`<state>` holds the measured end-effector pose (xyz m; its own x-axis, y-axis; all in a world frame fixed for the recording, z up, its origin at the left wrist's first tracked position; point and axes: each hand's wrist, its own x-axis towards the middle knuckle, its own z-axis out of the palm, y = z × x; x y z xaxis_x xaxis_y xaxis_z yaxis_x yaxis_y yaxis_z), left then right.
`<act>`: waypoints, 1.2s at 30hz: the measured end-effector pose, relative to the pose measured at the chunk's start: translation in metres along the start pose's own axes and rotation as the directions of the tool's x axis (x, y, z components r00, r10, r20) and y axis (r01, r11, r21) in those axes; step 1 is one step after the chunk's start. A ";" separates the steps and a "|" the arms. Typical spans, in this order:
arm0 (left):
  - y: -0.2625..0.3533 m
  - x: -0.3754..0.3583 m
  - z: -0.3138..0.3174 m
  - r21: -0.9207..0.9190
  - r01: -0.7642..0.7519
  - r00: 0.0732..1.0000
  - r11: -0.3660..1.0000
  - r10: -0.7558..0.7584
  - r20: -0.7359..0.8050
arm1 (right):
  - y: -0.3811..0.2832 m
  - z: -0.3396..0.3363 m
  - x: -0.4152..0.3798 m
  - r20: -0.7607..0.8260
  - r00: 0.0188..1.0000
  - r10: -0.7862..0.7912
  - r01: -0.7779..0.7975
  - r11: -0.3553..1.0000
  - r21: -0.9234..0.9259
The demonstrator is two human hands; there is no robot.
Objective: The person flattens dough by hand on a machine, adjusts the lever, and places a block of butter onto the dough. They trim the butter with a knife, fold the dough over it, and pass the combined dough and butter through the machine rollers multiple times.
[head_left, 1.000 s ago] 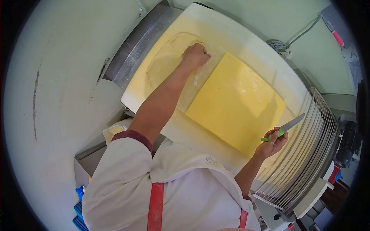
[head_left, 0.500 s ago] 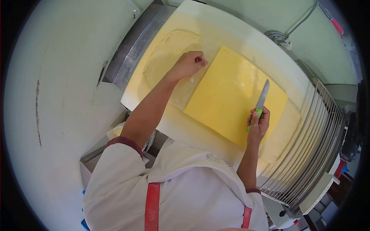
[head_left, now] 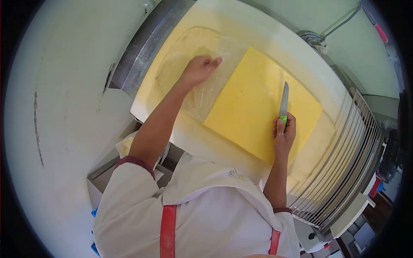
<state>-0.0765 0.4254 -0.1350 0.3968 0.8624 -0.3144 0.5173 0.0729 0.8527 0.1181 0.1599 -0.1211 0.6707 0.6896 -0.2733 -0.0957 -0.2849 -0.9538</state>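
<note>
A flat, square yellow slab (head_left: 254,101), smooth and matte with sharp straight edges, lies on the pale belt (head_left: 275,38) of a machine, set at an angle to it. Under and beside its left edge spreads a thin, clear plastic sheet (head_left: 206,96), wrinkled and glossy, and beyond that a rounded pale dough sheet (head_left: 180,56), soft-edged and floury, lies flat on the same belt.

The right hand (head_left: 284,133) has its grip clamped on the green handle of a knife (head_left: 283,103); the narrow grey steel blade points away from the person and lies over the right half of the slab. Whether the blade touches the slab cannot be told.

The left hand (head_left: 198,69) reaches out over the plastic sheet near the dough, fingers loosely together with the tips stretched forward; whether it pinches the plastic cannot be told. The forearm crosses the near edge of the belt and hides part of the plastic.

To the right of the slab a metal grille (head_left: 344,163) of parallel curved bars rises over the belt. To the left a grey steel side rail (head_left: 137,51) runs along the machine. The person wears a white jacket with red straps (head_left: 167,232).
</note>
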 end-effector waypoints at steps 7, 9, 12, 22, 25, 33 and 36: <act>-0.014 -0.008 -0.006 0.007 -0.166 0.980 0.986 0.166 -0.114 | -0.005 0.002 0.001 0.018 1.000 0.010 -0.006 0.981 -0.193; -0.011 -0.012 -0.008 0.028 -0.158 0.975 0.987 0.161 -0.155 | -0.008 0.004 0.003 0.078 0.997 0.008 0.020 0.936 -0.351; -0.006 -0.013 -0.008 0.018 -0.158 0.976 0.987 0.159 -0.151 | -0.018 0.007 0.009 0.264 0.955 -0.139 0.270 0.778 -0.567; -0.016 -0.007 -0.006 -0.281 -0.200 0.973 0.939 0.157 -0.168 | -0.061 0.080 0.052 0.672 0.708 -0.217 0.681 0.461 -0.569; -0.008 -0.012 -0.007 -0.286 -0.188 0.973 0.939 0.138 -0.188 | -0.059 0.098 0.057 0.707 0.668 -0.232 0.724 0.419 -0.548; 0.002 -0.016 -0.005 -0.084 -0.224 0.940 0.971 0.192 -0.284 | -0.069 0.133 0.065 0.730 0.645 -0.228 0.759 0.300 -0.577; -0.002 -0.013 -0.005 -0.092 -0.238 0.933 0.967 0.202 -0.299 | -0.079 0.104 0.061 0.726 0.678 -0.119 0.729 0.239 -0.642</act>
<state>-0.0862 0.4165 -0.1303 0.2473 0.9689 0.0036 0.3360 -0.0893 0.9376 0.0903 0.2940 -0.0752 -0.0677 0.9844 -0.1621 0.9380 0.0074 -0.3466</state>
